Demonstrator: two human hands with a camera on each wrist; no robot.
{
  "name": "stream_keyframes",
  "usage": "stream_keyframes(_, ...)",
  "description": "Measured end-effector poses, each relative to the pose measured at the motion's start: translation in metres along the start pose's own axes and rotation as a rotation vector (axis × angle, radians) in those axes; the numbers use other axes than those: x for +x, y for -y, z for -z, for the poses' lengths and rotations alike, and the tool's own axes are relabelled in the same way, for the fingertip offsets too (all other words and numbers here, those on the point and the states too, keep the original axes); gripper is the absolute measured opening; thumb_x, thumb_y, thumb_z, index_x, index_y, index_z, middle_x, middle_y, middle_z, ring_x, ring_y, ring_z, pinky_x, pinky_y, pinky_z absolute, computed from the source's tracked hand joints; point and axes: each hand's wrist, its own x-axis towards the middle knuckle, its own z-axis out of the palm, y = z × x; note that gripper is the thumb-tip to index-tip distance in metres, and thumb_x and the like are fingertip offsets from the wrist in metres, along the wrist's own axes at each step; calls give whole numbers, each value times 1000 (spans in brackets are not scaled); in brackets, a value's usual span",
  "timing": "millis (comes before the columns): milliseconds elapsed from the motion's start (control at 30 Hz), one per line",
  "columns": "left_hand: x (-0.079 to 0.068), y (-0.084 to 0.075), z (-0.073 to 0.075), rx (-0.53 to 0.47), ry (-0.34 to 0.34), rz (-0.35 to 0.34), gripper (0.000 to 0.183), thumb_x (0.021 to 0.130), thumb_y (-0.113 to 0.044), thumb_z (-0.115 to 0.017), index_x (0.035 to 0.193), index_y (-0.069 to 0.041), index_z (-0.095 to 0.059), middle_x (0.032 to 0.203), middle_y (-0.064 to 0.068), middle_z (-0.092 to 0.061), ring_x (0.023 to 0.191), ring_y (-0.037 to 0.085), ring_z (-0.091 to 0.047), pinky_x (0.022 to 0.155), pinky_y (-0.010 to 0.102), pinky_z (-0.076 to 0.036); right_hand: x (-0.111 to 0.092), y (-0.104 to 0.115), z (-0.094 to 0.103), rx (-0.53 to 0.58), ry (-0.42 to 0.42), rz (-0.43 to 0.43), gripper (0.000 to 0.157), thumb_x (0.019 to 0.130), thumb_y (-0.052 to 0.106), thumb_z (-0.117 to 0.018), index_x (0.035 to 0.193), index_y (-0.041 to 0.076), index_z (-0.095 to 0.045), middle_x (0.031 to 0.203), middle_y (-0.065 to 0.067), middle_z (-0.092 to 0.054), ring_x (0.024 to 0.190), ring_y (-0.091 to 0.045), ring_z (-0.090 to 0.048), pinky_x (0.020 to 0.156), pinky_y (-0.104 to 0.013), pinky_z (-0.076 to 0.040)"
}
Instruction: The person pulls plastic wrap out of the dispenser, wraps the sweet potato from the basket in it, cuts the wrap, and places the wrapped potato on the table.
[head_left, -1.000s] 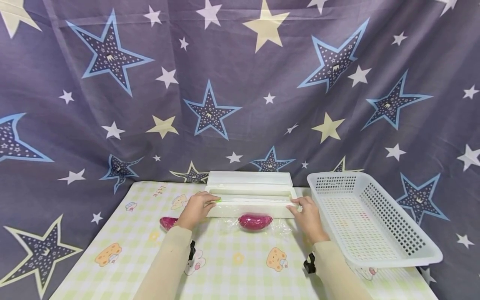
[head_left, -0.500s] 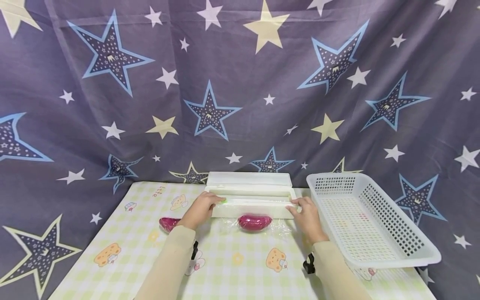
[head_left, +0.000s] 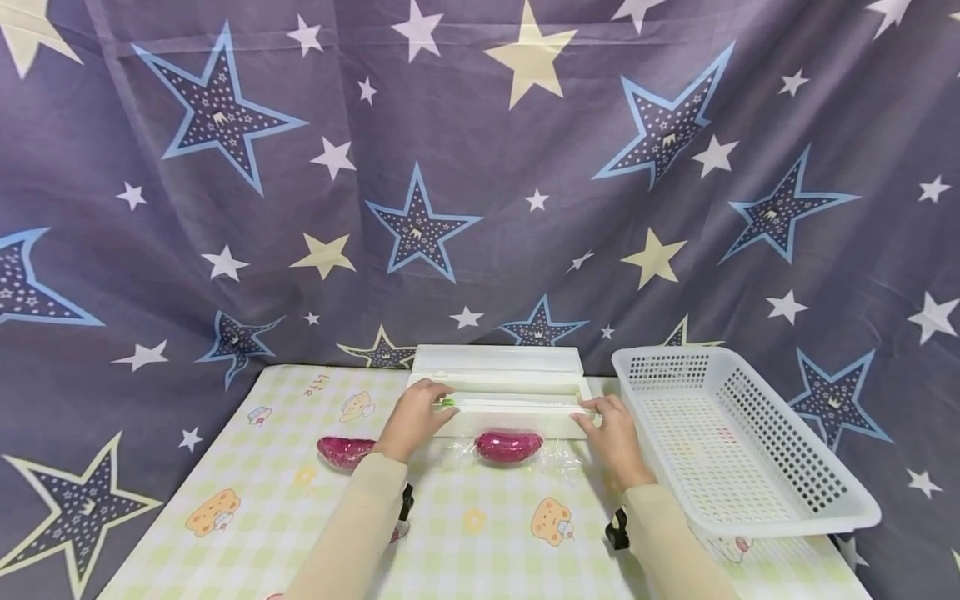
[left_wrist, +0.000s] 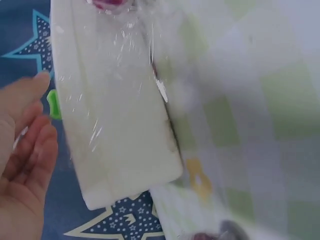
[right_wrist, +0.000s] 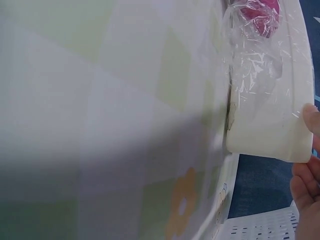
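Observation:
A white cling film dispenser [head_left: 510,422] lies at the back of the table, its lid [head_left: 497,359] raised. Clear film [right_wrist: 257,70] hangs over its front, around a purple, eggplant-like piece [head_left: 508,446]. My left hand [head_left: 414,417] is at the dispenser's left part, thumb and index finger about the green slide cutter [head_left: 447,402]; in the left wrist view the green cutter [left_wrist: 54,104] shows between the fingers. With thumb in front and fingers behind, my right hand [head_left: 617,433] grips the dispenser's right end.
A second purple eggplant-like piece [head_left: 345,452], shiny as if wrapped, lies left of my left hand. A white perforated basket [head_left: 757,512] stands on the right. Behind the checked tablecloth [head_left: 450,550] hangs a star-patterned curtain [head_left: 480,217].
My left hand has slid right along the dispenser; the green cutter moved a little right with it, then stayed about there. More of the left purple piece shows. My right hand keeps its place.

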Motion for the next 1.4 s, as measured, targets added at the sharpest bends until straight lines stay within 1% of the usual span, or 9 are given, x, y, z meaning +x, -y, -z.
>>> stream_keyframes(100,-1,-2,-4,-3,-31,54,28,78,-17,-88,99,-4,-75,90,7,-67,82,20,-62,79,38,-55,-1,-1,0,-2,-5,10,27,79,13,-85,100,0,-73,97,-11,-62,90,-32,-63,86,-48,-53)
stream_keyframes(167,-2,-3,-5,-5,-44,75,27,77,-17,-89,96,-5,-75,88,6,-67,80,19,-61,78,37,-55,-1,-2,1,-4,3,14,28,80,12,-85,101,0,-72,98,-12,-62,90,-32,-63,87,-48,-53)
stream_keyframes(367,-2,-4,-5,0,-66,85,23,77,-12,-87,94,-3,-74,87,9,-69,78,21,-63,74,37,-56,0,-1,3,-3,44,-9,28,82,13,-84,103,-1,-72,99,-13,-61,92,-33,-62,89,-47,-52)
stream_keyframes(600,1,0,-8,-6,-33,54,18,79,-8,-85,95,-7,-76,91,7,-71,84,22,-66,80,37,-56,-1,-2,1,-22,-1,30,28,79,11,-86,100,-2,-72,96,-12,-62,88,-32,-63,85,-47,-54)
stream_keyframes(833,3,1,-11,-41,40,21,19,84,-1,-79,101,-9,-77,103,8,-73,88,22,-68,83,36,-56,0,1,2,-26,17,23,29,80,11,-85,101,-3,-72,96,-13,-62,89,-33,-62,86,-48,-54)
stream_keyframes(1033,5,2,-14,-23,73,-24,25,86,3,-75,108,-10,-77,105,6,-73,95,23,-67,89,39,-54,-1,1,1,-21,14,19,29,80,11,-85,101,-3,-72,97,-14,-62,89,-33,-62,85,-48,-54)
stream_keyframes(1167,6,0,-15,-50,81,15,26,85,0,-74,108,-11,-78,106,5,-73,92,23,-64,88,41,-53,-1,2,1,-16,22,6,28,81,11,-84,102,-3,-72,98,-14,-62,90,-33,-62,86,-49,-53)
stream_keyframes(1300,7,-3,-14,-85,78,72,18,89,-10,-76,107,-12,-78,108,5,-74,89,21,-67,84,38,-55,-1,1,2,-16,15,13,27,81,11,-84,101,-2,-72,97,-13,-62,89,-33,-62,86,-48,-53)
stream_keyframes(1400,9,-5,-14,-83,65,80,14,89,-11,-77,103,-12,-79,105,5,-74,88,20,-69,82,37,-57,-1,0,1,-15,8,21,28,80,10,-85,101,-3,-72,96,-14,-62,88,-33,-62,85,-48,-53)
